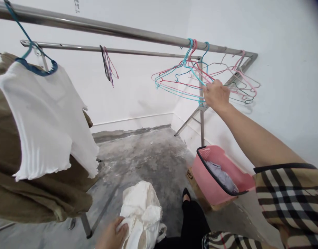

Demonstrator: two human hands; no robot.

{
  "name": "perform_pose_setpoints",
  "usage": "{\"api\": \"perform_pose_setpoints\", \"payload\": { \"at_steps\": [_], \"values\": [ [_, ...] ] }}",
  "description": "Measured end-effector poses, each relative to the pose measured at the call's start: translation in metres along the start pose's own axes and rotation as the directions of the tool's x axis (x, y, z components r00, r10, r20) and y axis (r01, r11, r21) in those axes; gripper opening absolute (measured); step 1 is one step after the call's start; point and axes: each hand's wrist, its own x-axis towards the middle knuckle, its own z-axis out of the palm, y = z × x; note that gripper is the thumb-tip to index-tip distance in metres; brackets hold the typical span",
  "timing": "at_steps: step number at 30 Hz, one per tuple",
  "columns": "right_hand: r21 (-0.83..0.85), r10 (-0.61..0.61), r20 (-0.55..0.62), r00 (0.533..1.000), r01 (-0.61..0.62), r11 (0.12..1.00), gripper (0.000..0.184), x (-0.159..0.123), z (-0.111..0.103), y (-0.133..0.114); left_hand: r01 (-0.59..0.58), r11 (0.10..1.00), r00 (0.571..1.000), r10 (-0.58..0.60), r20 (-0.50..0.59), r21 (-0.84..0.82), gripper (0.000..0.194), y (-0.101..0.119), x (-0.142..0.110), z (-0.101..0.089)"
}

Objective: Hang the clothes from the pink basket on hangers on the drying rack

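Observation:
At the bottom of the view, my left hand (114,233) is closed on a white garment (142,207) with lacy edges, which hangs bunched over the floor. My right hand (216,94) reaches up and grips the side of a hanger in the cluster hooked on the front rail. Light-blue hangers (186,64) and red hangers (171,81) overlap there, so which one the fingers hold is partly hidden; a light-blue arm runs into the grip. Pink hangers (248,81) and others hang just right of the hand.
A metal rack with a front rail (117,29) and rear rail (148,52) crosses the view. At left hang a white top (50,114) and brown clothing (8,193). A pink basket (213,183) holding grey cloth (221,176) rests on a cardboard box (197,190). Dark hangers (105,64) hang behind.

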Motion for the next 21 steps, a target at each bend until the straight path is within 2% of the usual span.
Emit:
{"api": "perform_pose_setpoints", "payload": {
  "at_steps": [3,6,9,12,15,17,19,21],
  "values": [
    [0.041,0.027,-0.056,0.998,-0.025,0.999,0.038,0.000,-0.009,-0.003,-0.034,0.999,0.998,0.034,0.057,-0.003,0.048,0.010,-0.003,0.002],
    [0.072,0.064,-0.099,0.993,-0.057,0.996,0.041,0.001,-0.019,-0.009,-0.037,0.991,0.998,0.029,0.060,0.131,0.044,0.027,-0.009,-0.004],
    [0.138,0.083,-0.136,0.987,-0.064,0.988,0.043,-0.003,-0.027,-0.016,0.019,0.956,1.000,-0.022,0.008,0.293,0.044,0.040,-0.017,-0.009],
    [0.279,0.013,-0.191,0.982,0.041,0.959,0.040,-0.025,-0.030,-0.020,0.060,0.936,0.995,-0.030,-0.091,0.348,0.050,0.042,-0.023,-0.008],
    [0.430,-0.067,-0.275,0.959,0.185,0.884,0.043,-0.071,-0.026,-0.022,0.058,0.960,0.989,-0.019,-0.144,0.273,0.054,0.039,-0.028,-0.005],
    [0.559,-0.025,-0.279,0.960,0.184,0.808,0.048,-0.117,-0.018,-0.023,0.039,0.995,0.996,-0.031,-0.081,0.094,0.056,0.035,-0.031,-0.002],
    [0.685,0.117,-0.207,0.971,0.059,0.726,0.049,-0.171,-0.008,-0.023,0.076,0.990,0.996,-0.080,-0.027,-0.122,0.063,0.032,-0.032,0.001],
    [0.726,0.267,-0.124,0.956,-0.096,0.681,0.041,-0.230,0.005,-0.023,0.106,0.979,0.994,-0.111,-0.020,-0.176,0.072,0.028,-0.032,0.006]
  ]
}}
